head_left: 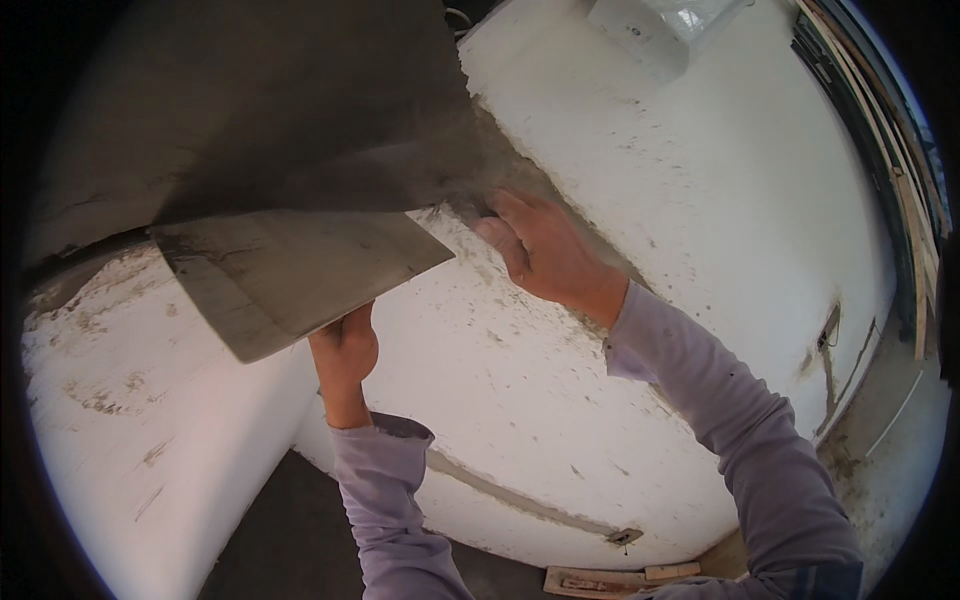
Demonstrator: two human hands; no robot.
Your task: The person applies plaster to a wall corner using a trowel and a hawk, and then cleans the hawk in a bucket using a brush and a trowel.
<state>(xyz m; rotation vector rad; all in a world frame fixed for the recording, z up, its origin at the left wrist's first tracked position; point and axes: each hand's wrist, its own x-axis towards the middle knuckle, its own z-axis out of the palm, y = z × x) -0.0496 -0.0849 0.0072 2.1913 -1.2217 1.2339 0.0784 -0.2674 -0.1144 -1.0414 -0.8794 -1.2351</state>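
My left hand (pixel 345 355) is closed beneath a square, grey, mortar-stained board (pixel 290 280), holding it level with the lower edge of a dark grey plastered surface (pixel 230 100). My right hand (pixel 545 250) is closed on what looks like a trowel (pixel 455 190), blurred and mostly hidden by my fingers, at that surface's corner. Beside it a rough grey strip (pixel 525 160) runs along the edge of a speckled white wall (pixel 700 220).
A translucent white plastic object (pixel 640 35) is at the top. Long timber boards (pixel 900 180) line the right edge, and short wooden pieces (pixel 600 580) lie at the bottom. Narrow channels end at small boxes (pixel 625 535) in the white wall. A dark area (pixel 270 530) shows lower left.
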